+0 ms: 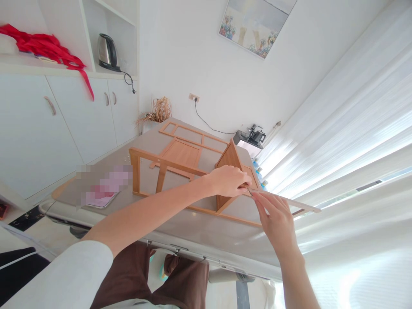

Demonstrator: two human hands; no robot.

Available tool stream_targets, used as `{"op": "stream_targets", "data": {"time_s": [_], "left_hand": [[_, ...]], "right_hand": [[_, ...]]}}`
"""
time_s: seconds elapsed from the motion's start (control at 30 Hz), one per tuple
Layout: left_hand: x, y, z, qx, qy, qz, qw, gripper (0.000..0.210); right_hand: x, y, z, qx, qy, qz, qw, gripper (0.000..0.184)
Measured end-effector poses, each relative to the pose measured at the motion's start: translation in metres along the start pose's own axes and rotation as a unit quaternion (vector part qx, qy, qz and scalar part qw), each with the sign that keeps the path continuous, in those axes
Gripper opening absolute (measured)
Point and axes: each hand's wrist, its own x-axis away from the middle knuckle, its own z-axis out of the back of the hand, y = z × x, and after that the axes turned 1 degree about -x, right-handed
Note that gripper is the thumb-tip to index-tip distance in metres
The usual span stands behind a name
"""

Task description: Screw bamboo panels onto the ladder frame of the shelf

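Observation:
A wooden shelf frame [138, 174] lies on its side on the table, its rails running left to right. A wooden shelf panel [230, 156] stands crosswise between the rails. My left hand [230, 180] is closed around the upper rail beside this panel. Just right of it, my right hand [273, 210] has its thumb and fingertips pinched together against the rail. A small dark thing shows at those fingertips, too small to name. Behind the frame, a flat wooden panel [180, 153] and a ladder-like wooden side frame [186, 134] lie on the table.
The grey table [206, 227] carries a phone-like flat object [104, 199], partly blurred, at left. Dried plants [161, 109] stand at the far corner. A small black cabinet [246, 143] with a kettle sits behind the table. White curtains [337, 128] hang at right.

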Motion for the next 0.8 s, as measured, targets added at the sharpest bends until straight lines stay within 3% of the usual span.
{"op": "stream_targets", "data": {"time_s": [0.1, 0.2, 0.33, 0.4, 0.5, 0.6, 0.7, 0.8], "left_hand": [[0.0, 0.0, 0.0, -0.001, -0.001, 0.0, 1.0, 0.025], [-0.001, -0.001, -0.001, 0.0, -0.001, 0.006, 1.0, 0.027], [-0.002, -0.002, -0.001, 0.003, 0.003, 0.004, 1.0, 0.028], [-0.002, -0.003, -0.002, 0.003, 0.003, 0.002, 1.0, 0.028], [-0.002, -0.004, -0.003, 0.006, 0.004, 0.003, 1.0, 0.028], [-0.002, -0.003, -0.003, 0.007, 0.002, 0.005, 1.0, 0.028], [-0.002, -0.003, -0.002, 0.006, 0.001, 0.006, 1.0, 0.028], [-0.001, -0.002, -0.001, 0.006, -0.001, 0.004, 1.0, 0.028]], "right_hand": [[0.003, -0.006, -0.005, -0.055, -0.008, -0.12, 0.991, 0.022], [0.006, -0.014, -0.013, -0.167, -0.046, -0.26, 0.95, 0.028], [0.004, -0.024, -0.026, -0.35, -0.06, -0.324, 0.877, 0.036], [0.003, -0.03, -0.03, -0.356, -0.044, -0.346, 0.867, 0.037], [0.003, -0.039, -0.034, -0.324, -0.012, -0.357, 0.876, 0.036], [0.007, -0.045, -0.035, -0.305, 0.006, -0.324, 0.895, 0.033], [0.014, -0.04, -0.037, -0.207, 0.023, -0.286, 0.935, 0.031], [0.019, -0.025, -0.037, -0.083, 0.068, -0.194, 0.975, 0.027]]}}
